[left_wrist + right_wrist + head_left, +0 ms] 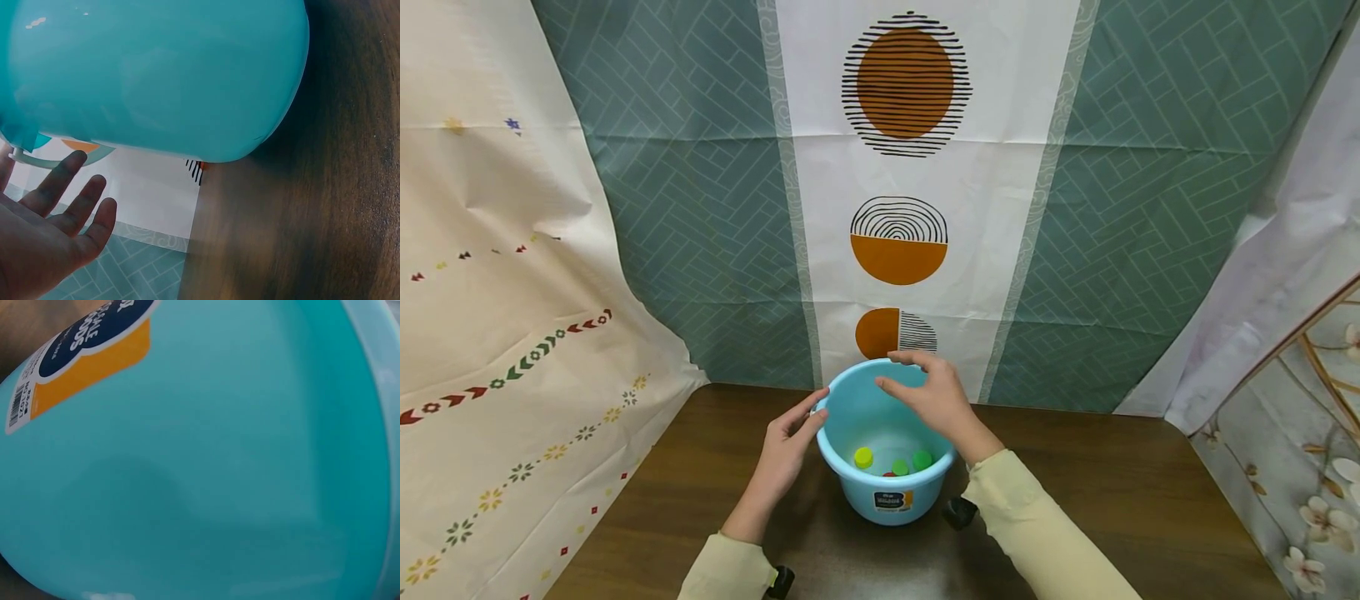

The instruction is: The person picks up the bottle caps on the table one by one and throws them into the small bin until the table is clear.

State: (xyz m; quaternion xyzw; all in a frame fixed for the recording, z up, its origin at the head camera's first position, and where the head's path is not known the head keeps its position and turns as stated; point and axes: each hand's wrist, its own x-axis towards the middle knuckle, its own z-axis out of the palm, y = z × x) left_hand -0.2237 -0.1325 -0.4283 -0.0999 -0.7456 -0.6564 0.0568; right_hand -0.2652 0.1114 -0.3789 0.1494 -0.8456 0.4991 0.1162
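A light blue plastic bucket stands upright on the wooden table, with a yellow cap-like piece, green round pieces and a bit of red inside. My left hand is at its left rim, thumb and forefinger tips right at the edge. In the left wrist view the other fingers are spread and loosely bent beside the bucket's pale handle. Over the right side of the bucket, my right hand reaches toward the far rim, its thumb and forefinger apart with nothing between them. The right wrist view shows only the bucket's wall.
A dark brown table extends to both sides of the bucket. Close behind it hangs a green and white patterned cloth. Pale patterned cloths border the left and the right.
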